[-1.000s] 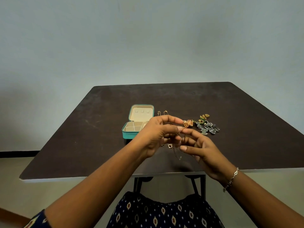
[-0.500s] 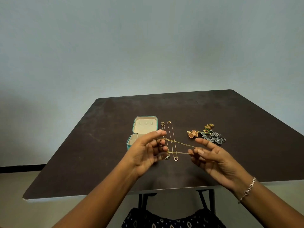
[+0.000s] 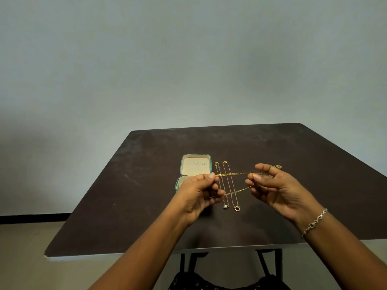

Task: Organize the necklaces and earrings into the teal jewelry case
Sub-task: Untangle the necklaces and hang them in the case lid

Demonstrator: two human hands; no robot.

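The person holds both hands up over the middle of the dark table (image 3: 146, 195), a thin gold chain (image 3: 234, 174) pulled into a long loop between them. The left hand (image 3: 199, 193) pinches one end between thumb and curled fingers; the right hand (image 3: 276, 189) pinches the other end at its fingertips, a silver bracelet (image 3: 314, 222) on that wrist. Behind the left hand the teal jewelry case (image 3: 195, 171) stands open, lid upright. Just beside it, towards the right edge, a pearl necklace (image 3: 225, 206) and a ring-pendant necklace (image 3: 236, 208) lie straight, side by side. The earrings (image 3: 278, 166) are mostly hidden behind the right hand (only a gold bit peeks out).
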